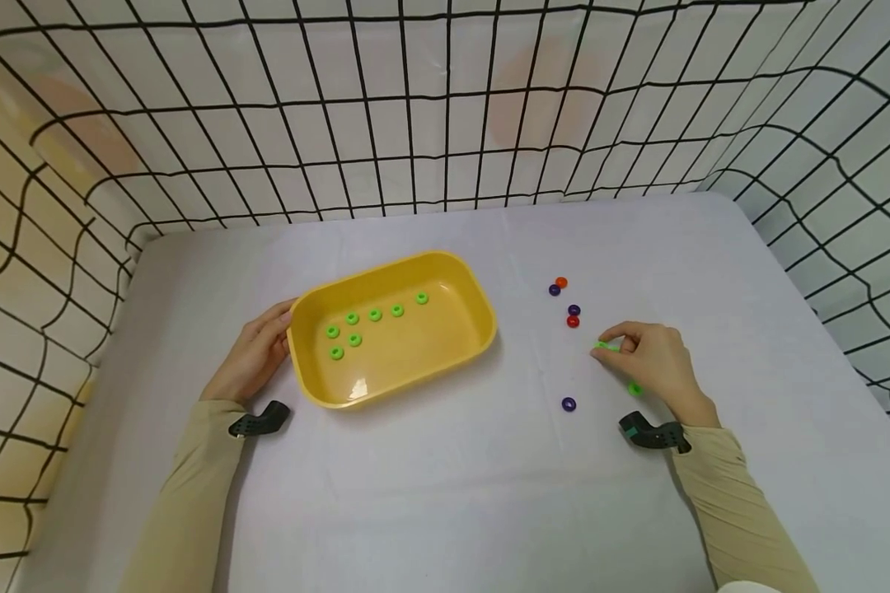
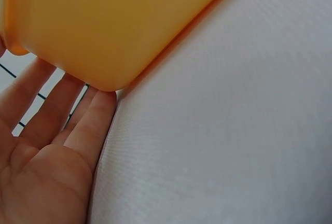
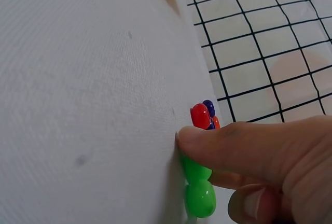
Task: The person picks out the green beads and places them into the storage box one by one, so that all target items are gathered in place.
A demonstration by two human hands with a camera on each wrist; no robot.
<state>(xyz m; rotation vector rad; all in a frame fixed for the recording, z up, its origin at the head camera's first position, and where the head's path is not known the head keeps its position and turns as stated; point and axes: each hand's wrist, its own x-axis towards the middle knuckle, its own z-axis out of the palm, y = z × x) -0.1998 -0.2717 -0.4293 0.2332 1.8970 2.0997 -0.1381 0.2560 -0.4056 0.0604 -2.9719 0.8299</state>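
Note:
My left hand (image 1: 255, 350) rests against the left end of the yellow tray (image 1: 393, 387), and in the left wrist view its fairly straight fingers (image 2: 91, 125) touch the tray's side (image 2: 119, 37). Several green beads (image 1: 374, 315) lie inside the tray. To the right of the tray, my right hand (image 1: 648, 358) pinches a green bead (image 1: 601, 345) between thumb and fingers. The right wrist view shows green beads at the thumb, the lower one (image 3: 200, 199) uncovered, the upper partly hidden. Another green bead (image 1: 634, 389) lies under the hand.
Between tray and right hand, a red bead (image 1: 573, 322) touches a purple bead (image 1: 574, 310). An orange bead (image 1: 561, 282) sits beside another purple one (image 1: 555, 290). A lone purple bead (image 1: 569, 404) lies nearer the front. Black netting (image 1: 445, 97) surrounds the table's back and sides.

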